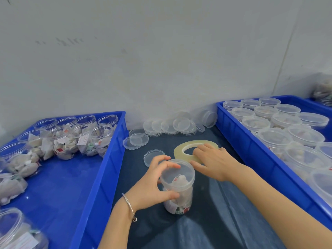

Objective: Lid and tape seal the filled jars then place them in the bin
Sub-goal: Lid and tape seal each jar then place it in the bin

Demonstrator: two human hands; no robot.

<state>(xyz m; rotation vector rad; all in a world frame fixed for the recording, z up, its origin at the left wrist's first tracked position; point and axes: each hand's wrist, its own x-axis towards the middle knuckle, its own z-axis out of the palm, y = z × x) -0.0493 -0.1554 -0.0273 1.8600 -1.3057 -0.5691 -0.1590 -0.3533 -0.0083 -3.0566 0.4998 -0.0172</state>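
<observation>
A clear filled jar (178, 194) stands on the dark table in front of me, with a clear lid (177, 172) on top. My left hand (154, 184) grips the jar around its lid, fingers curled over the rim and thumb on the jar's side. My right hand (213, 160) lies on a yellowish roll of tape (179, 150) flat on the table just behind the jar, fingertips in its hole and thumb at its outer edge. The blue bin (239, 133) on the right holds several lidded jars.
A blue bin (115, 150) on the left holds several open filled jars (62, 142). Loose clear lids (170, 125) are heaped against the wall, a few more (136, 140) lie nearer, and one (152, 156) sits beside the tape. A wall stands close behind.
</observation>
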